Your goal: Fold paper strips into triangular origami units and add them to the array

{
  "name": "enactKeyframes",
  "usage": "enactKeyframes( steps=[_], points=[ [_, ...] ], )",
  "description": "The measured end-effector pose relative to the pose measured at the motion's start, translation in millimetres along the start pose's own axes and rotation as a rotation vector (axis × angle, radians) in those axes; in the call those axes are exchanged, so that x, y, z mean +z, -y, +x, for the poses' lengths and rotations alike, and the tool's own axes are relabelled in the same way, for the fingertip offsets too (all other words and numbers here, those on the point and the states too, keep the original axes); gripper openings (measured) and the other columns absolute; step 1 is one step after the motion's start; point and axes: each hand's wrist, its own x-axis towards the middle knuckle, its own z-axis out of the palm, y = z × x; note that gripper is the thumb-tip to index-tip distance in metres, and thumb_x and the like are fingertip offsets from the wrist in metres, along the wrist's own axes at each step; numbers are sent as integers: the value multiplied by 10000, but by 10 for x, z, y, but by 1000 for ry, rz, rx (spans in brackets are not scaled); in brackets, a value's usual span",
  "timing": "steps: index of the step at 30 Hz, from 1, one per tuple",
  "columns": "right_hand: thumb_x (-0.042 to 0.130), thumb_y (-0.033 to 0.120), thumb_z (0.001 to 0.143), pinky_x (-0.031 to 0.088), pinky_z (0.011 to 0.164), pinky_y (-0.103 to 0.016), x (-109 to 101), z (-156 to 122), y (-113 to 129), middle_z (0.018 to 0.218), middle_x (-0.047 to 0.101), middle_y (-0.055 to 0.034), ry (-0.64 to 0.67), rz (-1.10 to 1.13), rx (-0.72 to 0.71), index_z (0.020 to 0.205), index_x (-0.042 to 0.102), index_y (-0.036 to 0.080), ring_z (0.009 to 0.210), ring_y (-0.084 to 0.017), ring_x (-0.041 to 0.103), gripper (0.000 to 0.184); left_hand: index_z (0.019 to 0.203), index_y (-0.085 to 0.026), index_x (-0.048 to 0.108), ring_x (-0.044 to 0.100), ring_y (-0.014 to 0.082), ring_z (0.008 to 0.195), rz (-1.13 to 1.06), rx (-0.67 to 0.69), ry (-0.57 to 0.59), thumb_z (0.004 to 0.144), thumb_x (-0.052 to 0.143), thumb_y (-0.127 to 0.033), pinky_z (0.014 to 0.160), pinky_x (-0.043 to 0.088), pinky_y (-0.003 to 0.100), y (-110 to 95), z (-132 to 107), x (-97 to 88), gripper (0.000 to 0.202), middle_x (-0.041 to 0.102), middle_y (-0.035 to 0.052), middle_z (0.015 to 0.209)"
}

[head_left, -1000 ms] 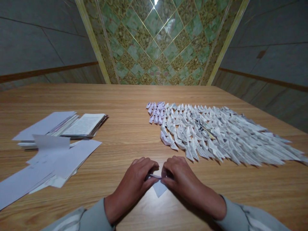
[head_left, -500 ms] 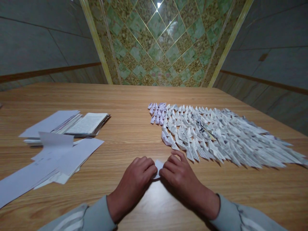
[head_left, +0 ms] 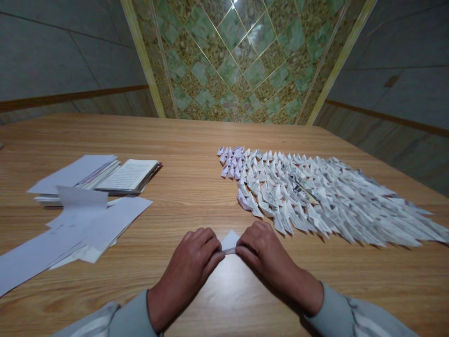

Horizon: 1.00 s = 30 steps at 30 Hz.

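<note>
A small piece of folded white paper (head_left: 230, 240) is held between my two hands, low in the middle of the view. Its top comes to a point, and a narrow folded strip runs along its lower edge. My left hand (head_left: 196, 255) pinches the left end between thumb and fingers. Gripping the right end is my right hand (head_left: 268, 255), its fingers curled. The paper's outer ends are hidden under the fingers. Beyond my right hand, many small folded paper boats (head_left: 301, 196) stand in close rows, with lilac ones (head_left: 233, 161) at the far left of the group.
On the left of the wooden table (head_left: 185, 182) lie loose white sheets (head_left: 108, 220), one bent upward. Behind them is a stack of papers (head_left: 75, 171) beside a pile of printed pages (head_left: 130, 175). A green tiled wall (head_left: 235, 61) rises past the far edge.
My hands have moved slightly apart, so more of the paper shows, with a folded strip at its lower edge. My right fingers, partly raised before, are now curled down. The view has shifted slightly.
</note>
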Motion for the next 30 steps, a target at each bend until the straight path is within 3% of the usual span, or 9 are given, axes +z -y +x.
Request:
enactKeyframes(
  steps=[18,26,30],
  points=[
    [771,132,839,353,843,-350,98,27,-3,733,686,-10,-99,-175,-51,777,681,184,767,-201,562,121,804,-181,635,614,229,752,65,-112,24,946,678,-264,704,381,341,49,113,-7,170,670,29,791],
    [831,174,809,348,851,-360,116,26,2,747,693,-2,-87,-249,-21,784,665,194,781,-215,575,168,806,-180,626,603,231,737,91,-88,-4,920,712,-246,686,381,341,58,112,13,157,653,21,775],
    [848,167,789,340,846,-372,105,38,6,781,700,-14,-108,-282,-27,826,670,189,805,-229,571,183,905,-182,650,597,247,836,109,-22,-30,914,717,-206,715,384,347,34,119,8,73,677,51,910]
  ],
)
